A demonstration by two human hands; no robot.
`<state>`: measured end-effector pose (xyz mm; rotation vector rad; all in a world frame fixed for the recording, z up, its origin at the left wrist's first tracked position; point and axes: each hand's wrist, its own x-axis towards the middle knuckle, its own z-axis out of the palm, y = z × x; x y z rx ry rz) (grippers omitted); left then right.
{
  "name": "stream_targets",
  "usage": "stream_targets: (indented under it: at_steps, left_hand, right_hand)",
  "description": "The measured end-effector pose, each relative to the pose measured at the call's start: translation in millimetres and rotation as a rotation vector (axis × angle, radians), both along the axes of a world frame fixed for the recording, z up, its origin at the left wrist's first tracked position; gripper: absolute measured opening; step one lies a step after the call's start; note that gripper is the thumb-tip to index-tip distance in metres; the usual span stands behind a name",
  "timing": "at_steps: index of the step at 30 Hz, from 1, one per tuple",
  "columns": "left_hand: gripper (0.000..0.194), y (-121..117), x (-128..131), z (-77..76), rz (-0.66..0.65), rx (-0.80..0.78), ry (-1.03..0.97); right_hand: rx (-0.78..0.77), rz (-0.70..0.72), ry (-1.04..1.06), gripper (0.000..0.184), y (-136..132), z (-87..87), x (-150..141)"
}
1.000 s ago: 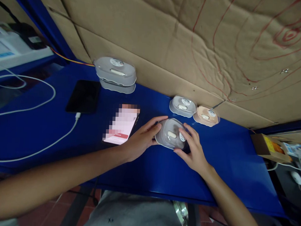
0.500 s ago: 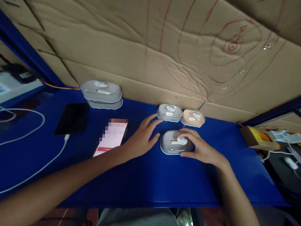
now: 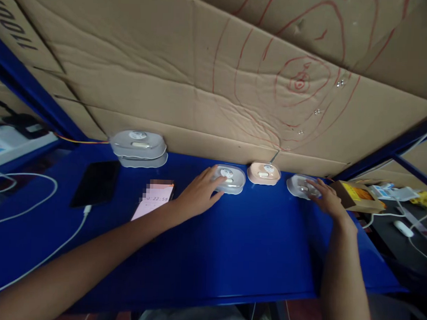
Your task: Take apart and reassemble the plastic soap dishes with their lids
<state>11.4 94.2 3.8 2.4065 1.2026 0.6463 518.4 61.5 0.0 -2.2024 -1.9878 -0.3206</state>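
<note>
My left hand (image 3: 197, 195) is closed round the left end of a pale grey, clear-lidded oval container (image 3: 236, 182), its thumb at the near side. My right hand (image 3: 328, 201) grips the right end of a similar grey container (image 3: 297, 186) farther right, partly covering it. Between these two, near the cardboard wall, sits a peach-coloured oval container (image 3: 264, 175) with the same kind of lid. Each lid carries a round white label and a small pale oblong piece.
Two stacked grey containers (image 3: 138, 148) stand back left. A lit phone (image 3: 154, 202) and a dark, cabled phone (image 3: 95, 184) lie on the blue table (image 3: 231, 254). A cardboard wall (image 3: 149, 83) rises behind; an open carton (image 3: 352, 195) sits at the right.
My right hand has carried its grey container from the front to the right, beyond the peach one. My left hand has closed on the other grey container, which has shifted slightly towards me.
</note>
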Motion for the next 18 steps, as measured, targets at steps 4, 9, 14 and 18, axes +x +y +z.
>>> stream_targets:
  at_steps: [4, 9, 14, 18]
  left_hand:
    - [0.042, -40, -32, 0.6, -0.041, 0.024, 0.009]
    - [0.044, -58, -52, 3.9, -0.140, 0.007, 0.029]
    - [0.050, -60, -49, -1.2, -0.171, -0.012, -0.047]
    - [0.056, -66, -45, -5.8, -0.164, -0.034, -0.078]
  right_hand:
    - [0.037, -0.072, 0.061, 0.059, 16, -19.4, -11]
    - [0.079, -0.006, 0.097, 0.055, 24, -27.4, -50]
    - [0.094, 0.137, 0.122, 0.054, 27, -22.8, -95]
    - [0.186, 0.367, 0.291, 0.060, 18, -10.7, -145]
